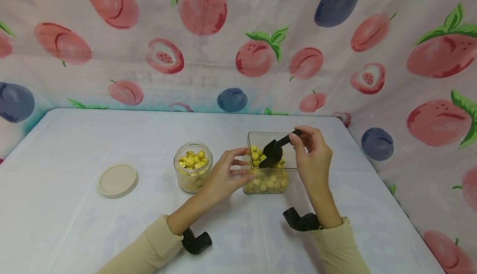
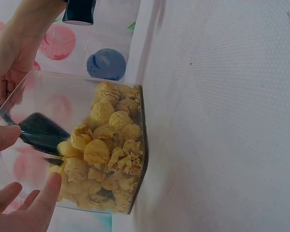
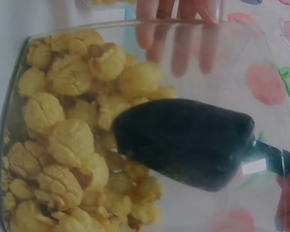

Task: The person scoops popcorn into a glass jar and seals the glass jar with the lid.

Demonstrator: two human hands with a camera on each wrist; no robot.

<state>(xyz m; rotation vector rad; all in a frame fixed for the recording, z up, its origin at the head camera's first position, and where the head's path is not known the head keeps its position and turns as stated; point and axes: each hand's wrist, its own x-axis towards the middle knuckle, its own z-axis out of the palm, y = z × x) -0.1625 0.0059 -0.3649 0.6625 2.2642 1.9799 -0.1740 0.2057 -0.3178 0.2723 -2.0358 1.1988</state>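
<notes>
A clear square container on the table holds yellow popcorn. My right hand pinches the handle of a black scoop above the container's right side. The scoop's blade reaches down inside, its tip against the popcorn. My left hand rests its spread fingers along the container's left wall. Just left of that hand stands a round glass jar, uncovered, with popcorn inside.
A round beige lid lies flat on the white tablecloth, left of the jar. Behind the table hangs a fruit-print curtain, which also runs along the right side. Black wrist mounts jut out beneath both forearms.
</notes>
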